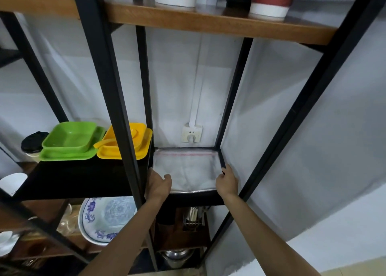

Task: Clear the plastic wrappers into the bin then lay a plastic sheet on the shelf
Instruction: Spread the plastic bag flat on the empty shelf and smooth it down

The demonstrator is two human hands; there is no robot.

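Sheet (186,169) already laid flat on black shelf (196,198), near edge held down by left hand (158,185) and right hand (226,181); grip curled at corners. Wrappers, bin not seen; smoothing left.

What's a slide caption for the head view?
Both hands, left hand and right hand, hold a clear plastic sheet flat on the black shelf.

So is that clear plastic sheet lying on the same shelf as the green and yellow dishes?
No, the plastic sheet lies on the narrow black shelf right of the post, while the green dishes and yellow dishes sit left of it.
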